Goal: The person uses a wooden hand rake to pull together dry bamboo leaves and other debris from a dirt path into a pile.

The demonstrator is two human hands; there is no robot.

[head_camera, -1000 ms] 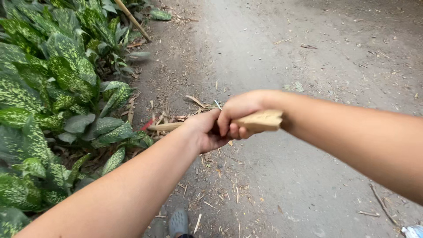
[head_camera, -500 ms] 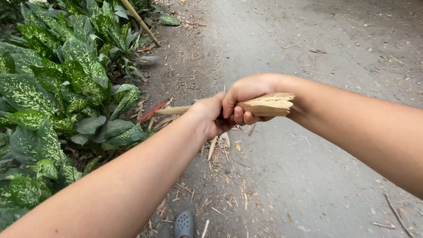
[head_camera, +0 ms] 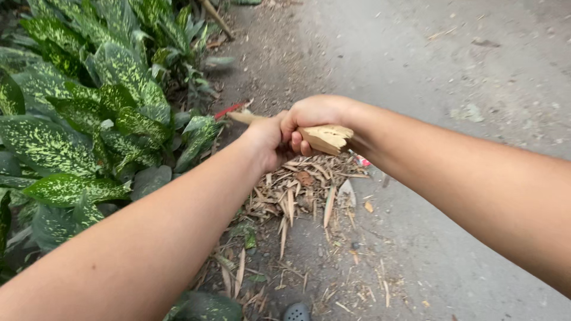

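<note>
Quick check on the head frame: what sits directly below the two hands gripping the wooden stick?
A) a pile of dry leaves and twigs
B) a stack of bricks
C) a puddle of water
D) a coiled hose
A: a pile of dry leaves and twigs lies on the dirt path just under the left hand and right hand, both closed around the wooden stick, with spotted green plants at the path's edge.

Both hands [head_camera: 291,134] around wooden handle [head_camera: 324,138]
</note>
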